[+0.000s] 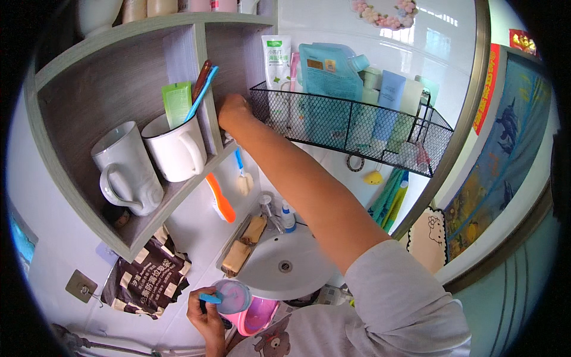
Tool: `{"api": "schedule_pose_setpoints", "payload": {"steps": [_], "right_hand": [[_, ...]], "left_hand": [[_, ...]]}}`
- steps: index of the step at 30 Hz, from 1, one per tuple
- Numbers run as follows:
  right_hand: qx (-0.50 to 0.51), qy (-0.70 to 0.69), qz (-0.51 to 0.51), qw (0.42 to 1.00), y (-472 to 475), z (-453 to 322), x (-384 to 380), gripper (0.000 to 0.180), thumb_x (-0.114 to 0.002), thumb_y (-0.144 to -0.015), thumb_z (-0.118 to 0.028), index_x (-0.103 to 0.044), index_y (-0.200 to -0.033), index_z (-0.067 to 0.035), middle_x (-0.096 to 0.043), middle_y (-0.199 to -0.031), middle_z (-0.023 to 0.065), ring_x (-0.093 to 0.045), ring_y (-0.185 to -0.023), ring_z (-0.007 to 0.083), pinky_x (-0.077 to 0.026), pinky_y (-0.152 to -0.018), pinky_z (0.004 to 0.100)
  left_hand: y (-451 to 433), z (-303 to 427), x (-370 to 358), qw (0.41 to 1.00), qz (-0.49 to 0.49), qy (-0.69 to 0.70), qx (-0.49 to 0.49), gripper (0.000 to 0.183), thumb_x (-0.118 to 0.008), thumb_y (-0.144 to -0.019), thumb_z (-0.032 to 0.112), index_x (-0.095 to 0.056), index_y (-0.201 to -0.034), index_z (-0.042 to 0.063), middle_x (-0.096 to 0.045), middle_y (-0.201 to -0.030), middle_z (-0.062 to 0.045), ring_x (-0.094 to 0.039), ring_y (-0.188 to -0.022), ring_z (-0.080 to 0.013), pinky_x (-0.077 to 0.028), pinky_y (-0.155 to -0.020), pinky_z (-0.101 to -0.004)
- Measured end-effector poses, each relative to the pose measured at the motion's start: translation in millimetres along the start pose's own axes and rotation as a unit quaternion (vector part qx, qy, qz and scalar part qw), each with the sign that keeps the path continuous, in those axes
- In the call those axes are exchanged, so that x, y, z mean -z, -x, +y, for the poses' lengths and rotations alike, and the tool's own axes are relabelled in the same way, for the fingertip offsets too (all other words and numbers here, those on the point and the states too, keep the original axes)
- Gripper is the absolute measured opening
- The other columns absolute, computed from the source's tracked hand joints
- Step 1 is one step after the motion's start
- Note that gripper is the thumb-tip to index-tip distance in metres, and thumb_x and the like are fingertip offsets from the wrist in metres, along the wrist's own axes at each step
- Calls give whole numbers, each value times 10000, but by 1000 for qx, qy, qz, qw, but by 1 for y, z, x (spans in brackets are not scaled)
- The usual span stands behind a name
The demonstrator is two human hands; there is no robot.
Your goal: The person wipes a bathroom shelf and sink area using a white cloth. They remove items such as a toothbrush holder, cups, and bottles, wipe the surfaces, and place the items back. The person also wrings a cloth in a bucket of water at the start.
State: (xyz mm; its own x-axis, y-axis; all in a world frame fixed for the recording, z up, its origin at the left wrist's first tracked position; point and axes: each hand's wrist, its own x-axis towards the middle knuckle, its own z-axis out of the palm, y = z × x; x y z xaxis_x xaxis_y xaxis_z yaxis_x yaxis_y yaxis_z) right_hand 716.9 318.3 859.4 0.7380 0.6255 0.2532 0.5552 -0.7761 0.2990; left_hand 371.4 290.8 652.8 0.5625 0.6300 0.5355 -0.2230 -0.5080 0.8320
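Observation:
My right hand (234, 109) reaches into the right compartment of the grey wooden wall shelf (207, 67); its fingers are partly hidden, so what it touches cannot be told. Low in the view, my left hand (205, 312) grips a translucent plastic cup (233, 296) with a blue part (210, 298) at the thumb. Left of my right hand, a white enamel mug (174, 151) holds a green tube (176, 100), a blue-handled toothbrush (203, 93) and a brown-handled item (201, 80). A tall white ceramic mug (129, 165) stands beside it.
A black wire basket (348, 122) with tubes and pouches hangs right of the shelf. Below are a white washbasin (290, 276), a faucet (270, 212), an orange brush (221, 198) and a pink bucket (258, 314). A dark printed bag (149, 279) hangs at the left.

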Motion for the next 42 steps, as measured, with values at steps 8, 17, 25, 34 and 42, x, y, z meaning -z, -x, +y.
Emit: {"api": "schedule_pose_setpoints", "payload": {"steps": [8, 17, 25, 34, 42], "right_hand": [[58, -161, 147, 974, 37, 14, -8, 214, -495, -705, -153, -623, -822, -27, -598, -857, 138, -590, -769, 271, -486, -606, 380], [127, -303, 250, 911, 118, 29, -17, 176, -475, -730, -141, -571, -834, -37, -580, -789, 133, -552, -739, 305, -438, -667, 384], [242, -519, 81, 816, 202, 30, -96, 156, -479, -727, -195, -557, -772, -68, -558, -717, 126, -542, -670, 294, -422, -602, 374], [164, -555, -61, 813, 310, 92, -223, 171, -527, -749, -226, -572, -808, -73, -562, -734, 111, -549, -667, 269, -421, -589, 335], [57, -565, -148, 810, 363, 145, -264, 226, -557, -732, -246, -586, -822, -41, -581, -749, 122, -562, -670, 239, -430, -592, 311]], "left_hand": [[1, -4, -9, 1000, -20, 2, -6, 155, -505, -778, 140, -516, -755, -12, -550, -744, -98, -528, -662, -165, -422, -599, -256], [-1, -2, -21, 999, -46, 17, -19, 172, -512, -780, 158, -513, -760, -13, -556, -759, -114, -538, -684, -176, -430, -618, -266], [-16, 30, -30, 996, -46, -44, -55, 175, -524, -781, 172, -515, -762, -2, -563, -752, -96, -541, -684, -167, -429, -626, -262], [-70, 101, -65, 996, -41, 12, -73, 172, -539, -769, 171, -500, -781, 4, -550, -771, -89, -536, -752, -183, -409, -666, -278], [-132, 176, -114, 992, 15, 6, -122, 123, -488, -768, 143, -518, -799, 27, -560, -758, -63, -514, -710, -123, -386, -648, -234]]}}
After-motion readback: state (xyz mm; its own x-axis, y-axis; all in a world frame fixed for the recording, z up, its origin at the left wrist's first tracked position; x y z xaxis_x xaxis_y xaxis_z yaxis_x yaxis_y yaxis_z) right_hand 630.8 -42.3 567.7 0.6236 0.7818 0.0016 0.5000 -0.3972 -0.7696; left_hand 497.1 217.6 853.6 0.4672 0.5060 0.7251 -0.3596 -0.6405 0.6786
